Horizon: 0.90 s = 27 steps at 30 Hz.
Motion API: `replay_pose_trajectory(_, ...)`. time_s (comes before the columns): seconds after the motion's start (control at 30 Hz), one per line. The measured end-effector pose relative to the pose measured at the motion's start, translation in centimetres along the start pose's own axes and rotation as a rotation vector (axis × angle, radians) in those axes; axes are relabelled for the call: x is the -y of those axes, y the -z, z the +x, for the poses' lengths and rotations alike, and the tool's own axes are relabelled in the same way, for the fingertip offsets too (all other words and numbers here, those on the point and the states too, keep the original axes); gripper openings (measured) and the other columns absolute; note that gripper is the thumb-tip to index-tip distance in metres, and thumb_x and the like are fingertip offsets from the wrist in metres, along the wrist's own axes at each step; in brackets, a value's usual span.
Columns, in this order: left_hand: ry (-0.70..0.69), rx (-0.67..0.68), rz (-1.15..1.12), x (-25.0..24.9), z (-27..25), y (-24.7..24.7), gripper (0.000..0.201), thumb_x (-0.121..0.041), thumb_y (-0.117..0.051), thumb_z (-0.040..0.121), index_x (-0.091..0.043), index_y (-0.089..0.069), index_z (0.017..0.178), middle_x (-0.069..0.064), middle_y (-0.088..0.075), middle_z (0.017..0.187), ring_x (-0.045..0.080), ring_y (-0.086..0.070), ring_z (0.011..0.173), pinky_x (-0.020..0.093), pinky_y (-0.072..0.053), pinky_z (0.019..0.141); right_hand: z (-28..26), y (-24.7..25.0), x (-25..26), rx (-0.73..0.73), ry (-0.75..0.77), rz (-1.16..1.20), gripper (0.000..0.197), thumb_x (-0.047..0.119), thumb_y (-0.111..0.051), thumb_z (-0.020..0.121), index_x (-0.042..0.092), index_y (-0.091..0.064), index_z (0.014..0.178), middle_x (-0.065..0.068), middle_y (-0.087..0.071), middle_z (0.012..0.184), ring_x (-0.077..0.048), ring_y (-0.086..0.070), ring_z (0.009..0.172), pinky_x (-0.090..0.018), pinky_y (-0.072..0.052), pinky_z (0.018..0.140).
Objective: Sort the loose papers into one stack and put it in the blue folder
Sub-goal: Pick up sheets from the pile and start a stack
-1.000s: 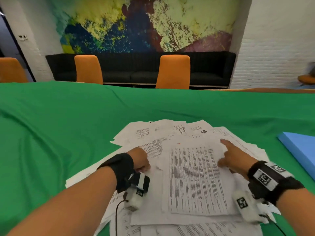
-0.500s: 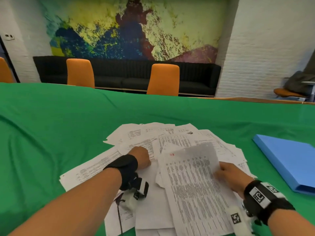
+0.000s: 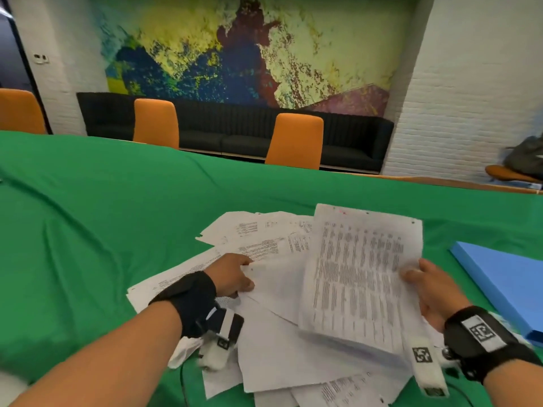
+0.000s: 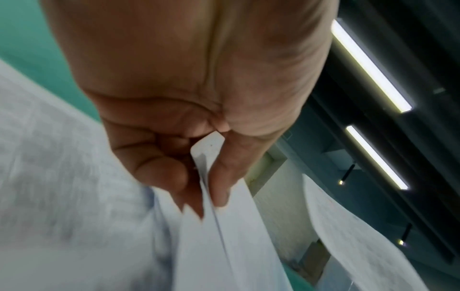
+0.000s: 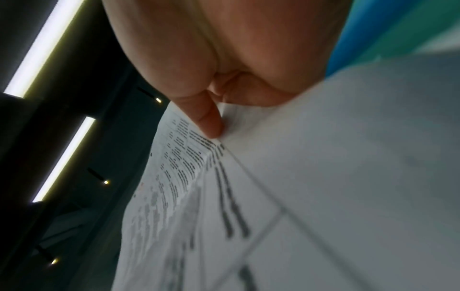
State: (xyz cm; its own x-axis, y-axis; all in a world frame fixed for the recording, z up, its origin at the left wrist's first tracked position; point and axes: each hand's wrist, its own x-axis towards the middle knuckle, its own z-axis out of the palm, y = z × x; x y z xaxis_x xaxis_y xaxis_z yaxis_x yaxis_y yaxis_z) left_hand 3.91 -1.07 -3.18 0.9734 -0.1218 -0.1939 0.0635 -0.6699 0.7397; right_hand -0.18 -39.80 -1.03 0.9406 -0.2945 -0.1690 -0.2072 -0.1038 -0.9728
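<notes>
Loose printed papers [image 3: 258, 245] lie spread in a messy pile on the green table. My right hand [image 3: 429, 286] grips the right edge of a printed sheet [image 3: 361, 274] and holds it raised and tilted above the pile; the thumb [image 5: 209, 122] presses on its printed face. My left hand [image 3: 232, 274] pinches the corner of a blank-faced sheet [image 3: 276, 286] at the pile's left; thumb and fingers [image 4: 219, 177] close on that sheet's edge [image 4: 211, 149]. The blue folder [image 3: 505, 283] lies shut at the right of the pile.
Green cloth [image 3: 102, 224] covers the whole table, with bare cloth left of and beyond the papers. Orange chairs [image 3: 295, 141] stand along the far edge before a black sofa [image 3: 235, 130]. A cable [image 3: 180, 377] trails at the near edge.
My right hand took hold of the printed sheet and lifted it off the pile, tilting it upright. My left hand moved from resting on the papers to pinching a sheet's corner.
</notes>
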Motion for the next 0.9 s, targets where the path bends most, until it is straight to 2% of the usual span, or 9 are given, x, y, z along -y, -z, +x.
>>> replay_pose_trajectory(0.07,-0.036,-0.041,0.025,0.2,-0.8,2.3,0.053,-0.004,-0.066,0.087,-0.012,-0.053,0.138,0.009,-0.061,0.126,0.027,-0.068,0.088,0.031,-0.061,0.065,0.0,2.7,2.0,-0.068,0.078,0.028,0.023,0.001,-0.047,0.101,0.013,-0.066,0.107,-0.016,-0.075,0.112,-0.03,-0.076,0.084,-0.05,-0.06,0.084)
replay_pose_trajectory(0.17,-0.168,-0.138,0.055,-0.5,-2.5,5.7,0.034,0.001,-0.058,0.083,-0.014,-0.064,0.112,0.013,-0.066,0.091,0.019,-0.055,0.068,0.032,-0.047,0.055,-0.4,5.6,4.4,-0.059,0.13,0.243,0.029,0.0,-0.041,0.101,0.015,-0.067,0.104,-0.005,-0.082,0.092,-0.016,-0.077,0.065,-0.033,-0.062,0.054)
replay_pose_trajectory(0.3,-0.579,-0.277,-0.053,-3.5,-5.1,8.8,0.013,-0.009,-0.061,0.073,-0.021,-0.064,0.077,0.006,-0.065,0.078,0.014,-0.057,0.072,0.039,-0.05,0.071,-0.2,7.0,7.1,0.038,0.168,0.434,0.027,0.021,-0.047,0.101,0.018,-0.071,0.113,-0.003,-0.081,0.098,-0.021,-0.079,0.077,-0.041,-0.065,0.062)
replay_pose_trajectory(0.4,-0.818,-0.294,-0.27,-5.4,-7.2,9.7,0.014,-0.012,-0.07,0.07,-0.027,-0.069,0.068,0.005,-0.066,0.093,0.018,-0.063,0.089,0.03,-0.05,0.078,-0.6,6.9,8.6,0.129,0.192,0.572,0.024,0.034,-0.056,0.086,0.021,-0.069,0.102,0.001,-0.079,0.081,-0.017,-0.077,0.068,-0.041,-0.064,0.058)
replay_pose_trajectory(0.53,-0.696,-0.196,-0.482,-3.3,-6.6,8.5,0.004,-0.025,-0.073,0.06,-0.022,-0.072,0.057,0.0,-0.059,0.12,0.022,-0.059,0.114,0.034,-0.053,0.091,0.3,5.3,8.4,0.117,0.095,0.55,0.016,0.029,-0.063,0.081,0.016,-0.067,0.088,-0.001,-0.07,0.07,-0.013,-0.068,0.052,-0.028,-0.057,0.044)
replay_pose_trajectory(0.6,-0.61,-0.104,-0.487,-1.7,-5.3,7.6,0.005,-0.027,-0.072,0.061,-0.024,-0.072,0.057,0.0,-0.061,0.125,0.027,-0.058,0.121,0.046,-0.052,0.099,0.4,3.1,7.1,0.251,0.048,0.298,0.024,0.03,-0.061,0.09,0.013,-0.079,0.091,-0.008,-0.078,0.087,-0.017,-0.076,0.068,-0.03,-0.061,0.052)
replay_pose_trajectory(0.67,-0.556,0.006,-0.535,-0.9,-4.1,6.7,0.006,-0.023,-0.071,0.064,-0.022,-0.074,0.058,0.002,-0.069,0.123,0.034,-0.059,0.122,0.055,-0.049,0.103,-1.1,-0.7,6.2,0.466,0.096,0.064,0.043,0.043,-0.084,0.073,0.015,-0.081,0.105,-0.007,-0.078,0.115,-0.019,-0.076,0.101,-0.037,-0.064,0.076)
replay_pose_trajectory(0.77,-0.581,0.052,-0.513,-1.4,-2.7,5.1,0.014,-0.02,-0.063,0.071,-0.024,-0.075,0.064,0.009,-0.075,0.105,0.042,-0.064,0.11,0.054,-0.053,0.096,-3.1,-6.5,4.7,0.643,0.076,-0.054,0.057,0.033,-0.087,0.071,0.005,-0.071,0.118,-0.009,-0.077,0.116,-0.024,-0.074,0.106,-0.037,-0.062,0.086)
replay_pose_trajectory(0.9,-0.544,-0.058,-0.437,-2.8,-1.5,4.1,0.034,-0.01,-0.056,0.072,-0.037,-0.072,0.061,-0.016,-0.071,0.073,0.005,-0.064,0.071,0.027,-0.051,0.071,-2.4,-9.7,2.4,0.667,-0.028,0.035,0.055,0.026,-0.078,0.084,-0.001,-0.061,0.129,-0.021,-0.068,0.132,-0.043,-0.063,0.121,-0.055,-0.044,0.111)
